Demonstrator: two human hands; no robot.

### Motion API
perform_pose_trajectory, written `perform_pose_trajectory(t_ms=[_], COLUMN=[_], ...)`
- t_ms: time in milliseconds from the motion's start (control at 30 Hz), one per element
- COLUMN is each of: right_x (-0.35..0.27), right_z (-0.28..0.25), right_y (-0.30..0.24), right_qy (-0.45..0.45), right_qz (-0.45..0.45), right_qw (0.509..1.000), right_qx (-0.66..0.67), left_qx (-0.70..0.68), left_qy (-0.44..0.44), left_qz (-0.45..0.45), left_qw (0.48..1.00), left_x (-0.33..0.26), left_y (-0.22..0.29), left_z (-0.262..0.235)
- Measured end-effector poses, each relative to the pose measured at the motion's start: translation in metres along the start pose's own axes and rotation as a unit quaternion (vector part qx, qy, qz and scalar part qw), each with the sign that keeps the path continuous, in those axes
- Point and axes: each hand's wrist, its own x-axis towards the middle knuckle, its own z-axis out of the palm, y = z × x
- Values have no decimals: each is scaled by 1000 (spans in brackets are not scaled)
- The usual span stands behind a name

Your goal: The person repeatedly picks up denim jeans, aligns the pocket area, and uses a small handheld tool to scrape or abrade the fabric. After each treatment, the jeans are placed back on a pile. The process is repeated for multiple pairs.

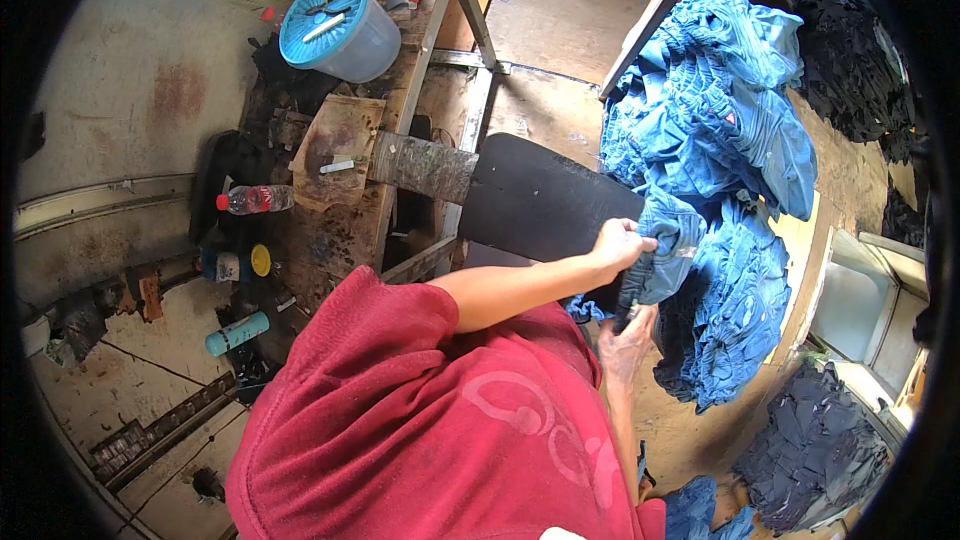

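Note:
A blue denim garment (672,250) with a gathered, elastic-looking edge hangs between my hands at the right end of a black rounded board (545,195). My left hand (620,245) pinches its upper edge, fingers closed. Lower down, my right hand (628,338) is closed around the garment's dark lower edge; part of those fingers is hidden by the cloth. Just beyond my hands rises a large heap of similar blue denim garments (710,90), which spills down into a second denim pile (735,290).
Left of the board, a stained wooden bench (335,230) carries a lidded clear bucket (365,45) and a plastic bottle (258,200). A teal bottle (238,333) lies farther left. Bundles of black cloth (815,450) sit at lower right. A wooden post (660,15) stands beside the heap.

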Motion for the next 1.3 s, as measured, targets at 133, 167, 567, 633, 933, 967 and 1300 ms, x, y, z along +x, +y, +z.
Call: perform_pose_trajectory(t_ms=[133,167,567,633,933,967,1300], right_x=[11,14,-2,8,59,62,120], right_z=[-7,-10,1,19,-8,-11,3], right_y=[-47,-53,-88,-100,-17,9,110], right_qy=[-38,-38,-61,-103,230,254,294], right_qz=[-31,-44,-47,-46,-106,18,114], right_qw=[999,998,993,985,965,966,949], right_qx=[-22,-28,86,131,63,43,22], left_qx=[32,54,-152,-155,-224,-270,-7], left_qy=[-23,-13,-197,-151,-125,-194,-102], left_qz=[-7,-11,-201,-142,-156,-165,-85], left_qw=[999,998,948,966,954,929,991], left_x=[-10,-16,-35,-29,-34,-36,-46], left_y=[37,43,40,54,80,76,58], left_z=[-52,-59,-67,-104,-239,-237,-192])
